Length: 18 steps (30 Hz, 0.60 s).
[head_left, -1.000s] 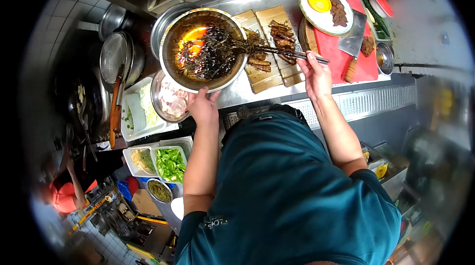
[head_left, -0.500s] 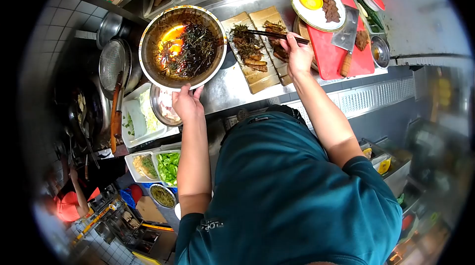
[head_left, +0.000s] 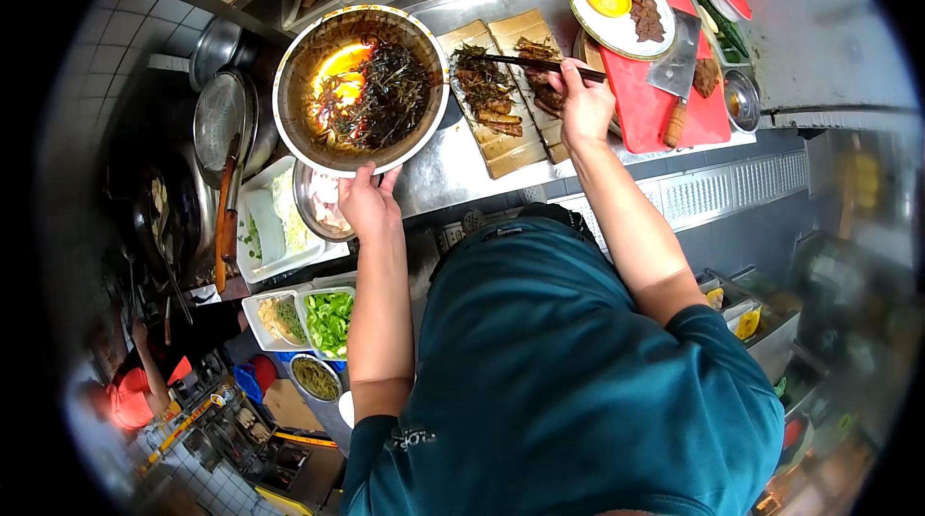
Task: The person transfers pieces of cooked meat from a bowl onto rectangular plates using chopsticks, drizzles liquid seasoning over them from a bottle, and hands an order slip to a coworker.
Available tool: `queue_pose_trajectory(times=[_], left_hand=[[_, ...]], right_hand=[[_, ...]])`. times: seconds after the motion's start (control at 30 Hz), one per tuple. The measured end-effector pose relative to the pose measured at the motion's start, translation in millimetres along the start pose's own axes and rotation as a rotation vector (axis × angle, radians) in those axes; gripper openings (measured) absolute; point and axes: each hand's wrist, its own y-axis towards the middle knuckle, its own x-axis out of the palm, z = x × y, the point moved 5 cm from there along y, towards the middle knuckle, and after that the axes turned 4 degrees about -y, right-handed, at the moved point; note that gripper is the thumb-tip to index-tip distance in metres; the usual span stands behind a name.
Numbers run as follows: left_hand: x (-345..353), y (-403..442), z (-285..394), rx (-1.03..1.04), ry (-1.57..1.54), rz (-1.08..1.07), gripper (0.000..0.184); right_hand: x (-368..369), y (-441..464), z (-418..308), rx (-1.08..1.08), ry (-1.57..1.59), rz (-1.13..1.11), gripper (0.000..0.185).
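Observation:
My left hand (head_left: 370,203) grips the near rim of a large round metal bowl (head_left: 297,116), tilted slightly towards me. Dark shredded strands (head_left: 400,82) lie on its right side, with shiny reddish-brown liquid to the left. My right hand (head_left: 586,113) is closed around dark chopsticks (head_left: 525,61), which point left across two tan rectangular dishes. Their tips are at dark green strands on the left dish (head_left: 506,159), where brown strips also lie. The right dish (head_left: 528,26) also holds brown strips, partly hidden by my hand and the chopsticks.
A red cutting board (head_left: 641,131) bears a cleaver (head_left: 674,63); a plate (head_left: 602,32) with a yellow cup and brown meat overlaps it. Strainers (head_left: 220,121) and a wok (head_left: 164,208) are at left. Below are tubs of green peppers (head_left: 328,323). Another person (head_left: 135,396) is at lower left.
Both hands keep their holds. The chopsticks and right hand have shifted very slightly right, roughly with the whole view; the contents of the bowl and dishes look much the same.

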Motion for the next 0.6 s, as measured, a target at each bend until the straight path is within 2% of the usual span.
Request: queue_pose_trajectory(times=[0.07, 0.13, 0.2, 0.27, 0.47, 0.6], left_hand=[[1, -1, 0, 0.001, -0.002, -0.007, 0.035], [0, -2, -3, -0.007, -0.005, -0.018, 0.035], [1, -4, -6, -0.019, -0.009, 0.001, 0.034], [0, -5, -7, -0.021, -0.008, 0.010, 0.034], [6, -10, -10, -0.016, 0.012, -0.008, 0.035], [8, -17, -9, -0.023, 0.003, -0.007, 0.035]], right_hand=[[-7, -10, -15, -0.053, -0.027, 0.005, 0.017], [-11, -25, -22, -0.104, -0.275, -0.072, 0.017], [-17, -34, -9, -0.140, -0.348, -0.101, 0.017], [-22, -37, 0, -0.118, -0.301, -0.095, 0.016], [-23, -36, -9, -0.253, -0.474, -0.112, 0.013], [-32, -37, -20, -0.173, -0.280, -0.102, 0.014]])
